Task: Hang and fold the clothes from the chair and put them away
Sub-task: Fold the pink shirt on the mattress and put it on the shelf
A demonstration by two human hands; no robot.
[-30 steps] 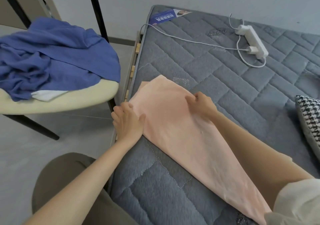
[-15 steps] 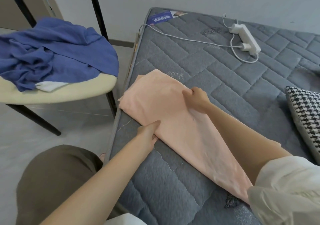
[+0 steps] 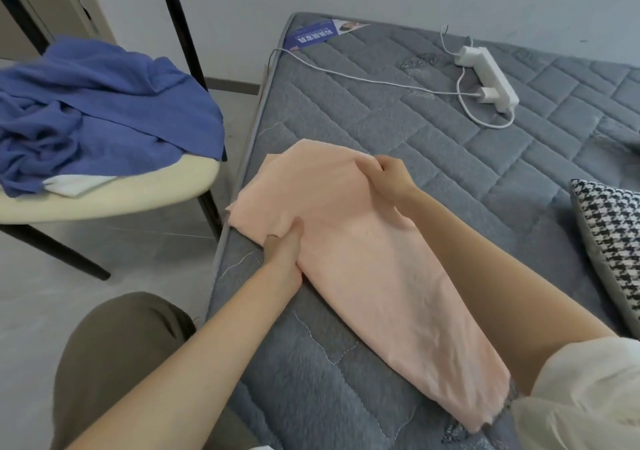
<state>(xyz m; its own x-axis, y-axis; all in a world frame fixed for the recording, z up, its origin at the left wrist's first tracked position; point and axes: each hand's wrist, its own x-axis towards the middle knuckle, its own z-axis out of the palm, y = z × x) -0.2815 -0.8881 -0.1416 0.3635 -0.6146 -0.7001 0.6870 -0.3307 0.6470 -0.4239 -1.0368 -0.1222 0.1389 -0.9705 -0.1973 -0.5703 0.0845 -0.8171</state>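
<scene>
Garment [image 3: 374,276]: peach, a long narrow strip flat on mattress [image 3: 450,144] by its left edge
Axis: from far left edge diagonally to near right
Left hand [image 3: 282,253]: pinches garment's left border, thumb on the cloth
Right hand [image 3: 388,179]: fingers curled, bunching far right border
Relation: both grips at far end; free length trails nearward, so the fold likely comes toward the person
Chair [image 3: 104,203]: blue clothes [image 3: 104,110] heaped on seat

3 pieces of clothing: 1 peach garment [image 3: 363,259] at centre, 1 blue garment [image 3: 104,113] at upper left, 1 white cloth [image 3: 74,184] under it. 1 chair [image 3: 121,196], 1 mattress [image 3: 381,120], 1 houndstooth cushion [image 3: 616,241] at the right edge, 1 power strip [image 3: 491,75] at upper right, 1 charger [image 3: 486,94]. 2 hands: left hand [image 3: 282,248], right hand [image 3: 391,177].
</scene>
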